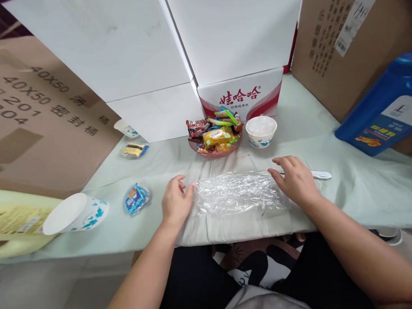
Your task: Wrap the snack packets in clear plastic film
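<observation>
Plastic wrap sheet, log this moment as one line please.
left hand: on left edge of plastic wrap | right hand: on right edge | wrap: flat on cloth | snack bowl: behind

Probably a storeroom: stacked cardboard cartons [337, 41] all around.

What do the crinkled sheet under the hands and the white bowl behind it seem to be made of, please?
The sheet looks like thin clear plastic film: glossy, wrinkled, with the cloth showing through. The white bowl seems to be matte paper with a blue printed pattern, though that is uncertain.
</observation>
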A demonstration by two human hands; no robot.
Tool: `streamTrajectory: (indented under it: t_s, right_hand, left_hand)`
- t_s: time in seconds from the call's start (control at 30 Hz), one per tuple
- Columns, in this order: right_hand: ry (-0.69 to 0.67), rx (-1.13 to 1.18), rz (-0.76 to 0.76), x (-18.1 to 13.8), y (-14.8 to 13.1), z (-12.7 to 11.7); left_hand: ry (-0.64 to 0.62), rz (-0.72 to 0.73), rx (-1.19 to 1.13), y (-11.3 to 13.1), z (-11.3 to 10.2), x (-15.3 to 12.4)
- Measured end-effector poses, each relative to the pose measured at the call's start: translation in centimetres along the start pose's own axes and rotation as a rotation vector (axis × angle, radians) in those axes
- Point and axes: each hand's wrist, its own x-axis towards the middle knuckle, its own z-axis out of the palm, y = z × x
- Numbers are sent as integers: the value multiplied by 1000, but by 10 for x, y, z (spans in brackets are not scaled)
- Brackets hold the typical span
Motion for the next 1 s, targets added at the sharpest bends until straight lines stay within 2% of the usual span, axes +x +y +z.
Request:
streamTrajectory:
  t_s: [0.07,0.1,0.13,0.2,0.27,0.33,0.43,0.5,0.6,0.7,0.8,1.0]
  right_hand:
    - [5,97,-101,-3,-6,-8]
    - [-39,149,-161,-5,-10,-10]
    - [-110,190,-233,-7,-15,-10]
    - [-292,210,-380,-13,-22,-2]
    - [-449,154,-448,-18,-25,13]
    - [-522,86,-418,-21,-22,27]
    - [-518,37,-345,-22,-13,33]
    - [-496,55,-355,-21,-9,24]
    - [-510,155,-485,-18,-10,0]
    - [-608,252,-604,-18,-14,-17]
    - [-633,238,-564,-20,-12,-20]
    - [-564,180,-544,-21,-1,-20]
  left_hand:
    - [142,134,-16,8,-8,-4]
    - [140,231,-32,13,-10,-8]
    - [73,348,-44,18,-10,-12]
    - [-183,579,-26,27,-3,-21]
    - [-430,708,63,29,9,-29]
    - [-554,711,152,25,19,-33]
    - [-574,682,168,16,21,-34]
    - [-526,685,109,13,13,-33]
    - [-482,681,-13,12,-5,-31]
    - [-560,673,-92,11,-19,-28]
    - [-630,661,-109,5,-25,-24]
    - [-583,634,-146,-4,-24,-20]
